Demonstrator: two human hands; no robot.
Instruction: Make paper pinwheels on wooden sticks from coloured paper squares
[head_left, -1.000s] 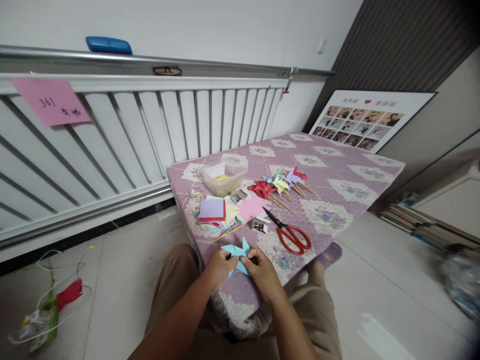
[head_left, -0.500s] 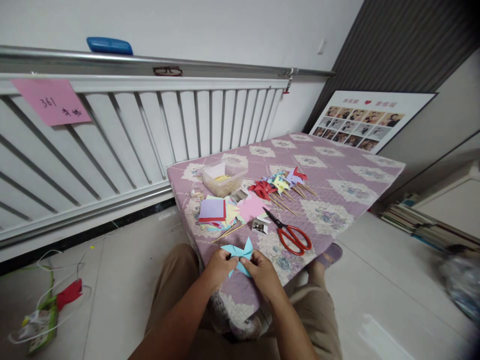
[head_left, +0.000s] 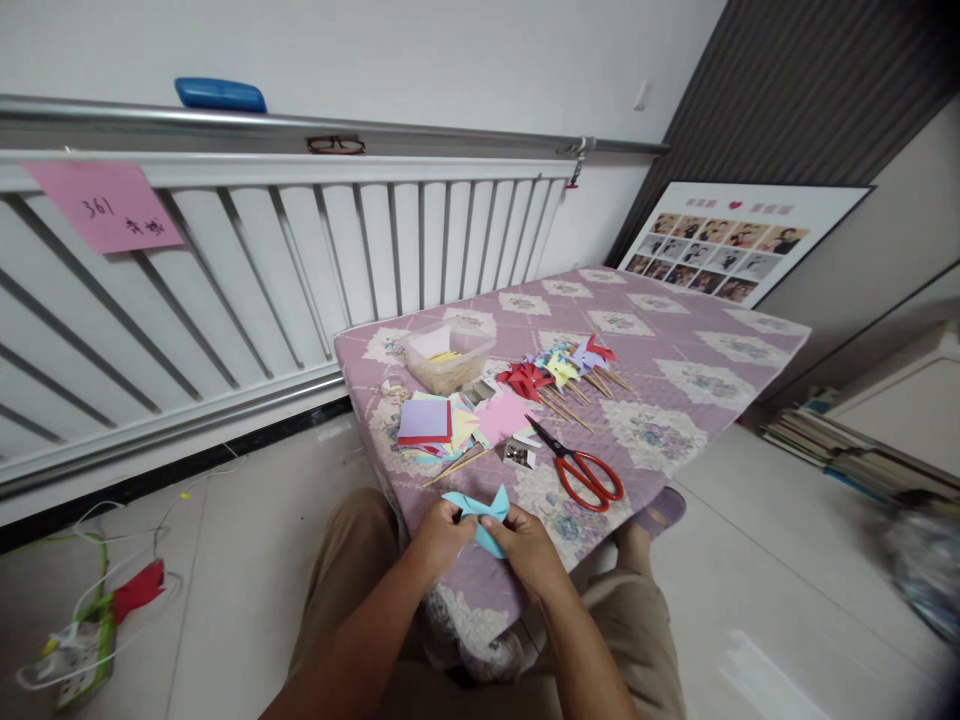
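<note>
Beside wall (head_left: 450, 60), white radiator (head_left: 409, 250); then cloth-covered counter (head_left: 675, 312). On it, colored pinwheels (head_left: 559, 370), clear box (head_left: 477, 362) of sticks (head_left: 448, 376), red-handled scissors (head_left: 564, 455), stacked paper squares (head_left: 426, 420). Over near corner, holds blue paper pinwheel (head_left: 491, 541) between left hand (head_left: 437, 535) and right hand (head_left: 529, 548), grip of both closed on it. Just beyond, small box (head_left: 531, 460) of metal pieces (head_left: 516, 453).

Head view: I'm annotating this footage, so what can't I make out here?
In the head view:
Gripped parts of the light-blue folded paper: hidden by the left hand and right hand.
Lower sheets of the multicoloured paper stack: covered by its purple top sheet.
Contents of the small white box: too small to identify.
Grey translucent crumpled bundle: blurred, cut off by the right edge.
</note>
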